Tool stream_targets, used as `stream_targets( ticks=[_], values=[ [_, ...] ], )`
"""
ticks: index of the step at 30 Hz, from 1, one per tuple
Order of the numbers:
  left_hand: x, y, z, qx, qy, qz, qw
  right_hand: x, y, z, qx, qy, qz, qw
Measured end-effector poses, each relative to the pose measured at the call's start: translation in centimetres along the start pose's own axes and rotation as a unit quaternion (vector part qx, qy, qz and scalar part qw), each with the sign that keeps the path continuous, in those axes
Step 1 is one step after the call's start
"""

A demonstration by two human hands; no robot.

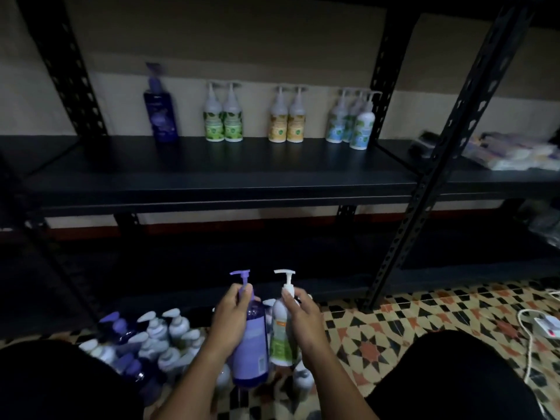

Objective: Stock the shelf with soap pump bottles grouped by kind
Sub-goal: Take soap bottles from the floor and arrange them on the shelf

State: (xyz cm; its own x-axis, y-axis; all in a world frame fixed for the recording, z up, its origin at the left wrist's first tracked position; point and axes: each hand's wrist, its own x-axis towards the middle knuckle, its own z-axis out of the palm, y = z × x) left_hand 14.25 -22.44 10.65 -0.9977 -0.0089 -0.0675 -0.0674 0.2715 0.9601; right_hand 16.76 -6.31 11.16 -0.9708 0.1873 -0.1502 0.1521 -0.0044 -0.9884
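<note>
Dim shelf (212, 165) ahead, above both hands. Left hand (228, 319) fingers wrap upright purple pump bottle (251, 344); right hand (303, 316) pinches green-label bottle (280, 338) neck.

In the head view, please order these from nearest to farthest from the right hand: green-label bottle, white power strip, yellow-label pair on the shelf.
1. green-label bottle: held in the right hand.
2. white power strip: floor, right.
3. yellow-label pair: shelf, back.

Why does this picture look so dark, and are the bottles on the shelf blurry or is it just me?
Head view: dim light throughout, lower shelving nearly black; the purple bottle on the shelf is motion-smeared, the other shelf bottles softer; the held purple bottle and white bottle look sharper; the wide-angle lens splays the shelf posts.
</note>
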Motion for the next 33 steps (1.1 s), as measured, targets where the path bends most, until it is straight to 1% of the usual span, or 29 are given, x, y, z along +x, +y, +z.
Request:
stream_targets(
  ticks=[2, 4, 6, 9, 11, 14, 17, 20, 23, 25, 29, 33],
  values=[
    [-1.0, -0.3, -0.3, -0.021, 0.04, 0.007, 0.999, -0.5, 0.3, 0.8, 0.002, -0.017, 0.016, 1.0],
    [-1.7, 0.0, -0.6, -0.015, 0.05, 0.001, 0.999, -0.8, 0.5, 1.4, 0.008, -0.039, 0.024, 0.999],
    [-1.8, 0.2, -0.8, -0.004, 0.03, -0.019, 0.999, -1.0, 0.5, 1.5, -0.005, -0.045, 0.017, 0.999],
    [-1.2, -0.3, -1.2, -0.017, -0.009, -0.067, 0.998, -1.1, 0.3, 1.1, -0.012, -0.048, 0.015, 0.999],
    [-0.9, -0.5, -1.4, -0.029, -0.024, -0.077, 0.996, -1.2, 0.4, 0.7, -0.006, -0.05, 0.013, 0.999],
    [-1.2, -0.2, -1.8, -0.032, -0.005, -0.061, 0.998, -1.3, 0.6, -0.1, -0.011, -0.032, 0.012, 0.999],
    [-1.4, -0.7, -2.0, -0.032, 0.007, -0.012, 0.999, -1.0, 0.8, -0.8, -0.023, -0.004, 0.011, 1.0],
    [-2.0, -1.1, -2.1, -0.095, 0.002, 0.018, 0.995, -0.6, 1.0, -1.3, -0.012, 0.013, -0.002, 1.0],
    [-2.4, -0.8, -2.0, -0.171, 0.013, 0.002, 0.985, -0.7, 0.8, -1.5, -0.002, 0.034, -0.019, 0.999],
    [-2.3, -0.6, -1.8, -0.195, 0.003, -0.013, 0.981, -0.7, 0.9, -1.5, 0.002, 0.021, -0.031, 0.999],
    [-2.3, -1.4, -1.5, -0.191, -0.013, -0.04, 0.981, -0.8, 1.3, -1.0, 0.002, -0.02, -0.014, 1.0],
    [-2.0, -2.2, -1.4, -0.178, -0.007, -0.044, 0.983, -0.8, 1.7, -0.8, 0.001, -0.028, -0.002, 1.0]
  ],
)
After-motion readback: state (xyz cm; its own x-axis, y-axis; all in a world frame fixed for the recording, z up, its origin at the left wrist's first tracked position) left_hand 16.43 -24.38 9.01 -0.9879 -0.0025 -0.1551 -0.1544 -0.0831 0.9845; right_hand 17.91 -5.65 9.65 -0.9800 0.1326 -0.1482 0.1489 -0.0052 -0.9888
